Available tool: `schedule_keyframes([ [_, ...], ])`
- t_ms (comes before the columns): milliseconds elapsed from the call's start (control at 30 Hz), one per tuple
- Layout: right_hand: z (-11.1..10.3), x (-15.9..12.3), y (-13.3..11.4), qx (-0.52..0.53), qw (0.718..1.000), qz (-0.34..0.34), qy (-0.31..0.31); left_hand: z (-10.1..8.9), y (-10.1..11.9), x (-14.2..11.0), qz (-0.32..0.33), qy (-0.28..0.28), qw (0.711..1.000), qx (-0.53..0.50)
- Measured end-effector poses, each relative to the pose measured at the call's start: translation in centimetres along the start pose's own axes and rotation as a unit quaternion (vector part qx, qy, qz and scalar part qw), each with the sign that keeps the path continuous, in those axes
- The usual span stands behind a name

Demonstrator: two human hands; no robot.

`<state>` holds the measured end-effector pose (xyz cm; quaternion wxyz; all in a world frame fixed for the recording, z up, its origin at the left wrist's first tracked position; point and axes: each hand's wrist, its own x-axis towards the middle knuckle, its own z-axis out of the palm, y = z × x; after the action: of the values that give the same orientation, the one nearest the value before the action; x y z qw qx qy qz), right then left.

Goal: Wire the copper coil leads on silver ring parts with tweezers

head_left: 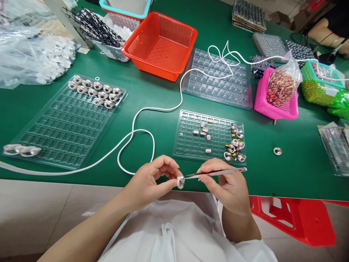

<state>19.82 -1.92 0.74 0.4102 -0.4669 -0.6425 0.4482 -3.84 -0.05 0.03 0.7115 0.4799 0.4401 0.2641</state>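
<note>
Between the thumb and fingers of my left hand [154, 180] is a small silver and white shell [180, 182], its hollow side showing. My right hand [227, 182] pinches a pair of metal tweezers [218, 173], whose tips reach the shell's edge. Whether the tips grip anything inside cannot be made out. Just beyond my hands lies a clear compartment tray [188, 147]. On it are several small whitish blocks [208, 137] and, at its right end, a cluster of shells with wires and yellow bits [234, 145]. One similar shell [277, 151] sits alone on the green table to the right.
A larger clear tray [65, 127] at left holds several silver shells. A white cable [144, 108] winds across the green table. Behind stand a red basket [163, 47], another clear tray [218, 80] and a pink basket [276, 109]. A red stool [308, 222] is below the edge.
</note>
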Motion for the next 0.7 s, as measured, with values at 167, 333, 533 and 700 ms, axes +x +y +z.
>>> schedule_keyframes([
  [167, 0.12, 0.05, 0.12, 0.008, 1.0, -0.004, -0.006, -0.4, -0.24, 0.17, -0.049, -0.017, 0.997, -0.062],
  [333, 0.18, 0.14, 0.11, 0.018, 0.999, -0.035, -0.014, -0.57, -0.44, 0.62, -0.093, -0.046, 0.982, -0.159],
  [533, 0.14, 0.58, 0.24, 0.065, 0.997, -0.028, -0.02, -0.61, -0.57, 0.83, -0.103, -0.073, 0.967, -0.221],
  [700, 0.44, 0.61, 0.21, 0.096, 0.995, -0.023, -0.001, -0.64, -0.66, 0.71, -0.09, -0.071, 0.965, -0.236],
])
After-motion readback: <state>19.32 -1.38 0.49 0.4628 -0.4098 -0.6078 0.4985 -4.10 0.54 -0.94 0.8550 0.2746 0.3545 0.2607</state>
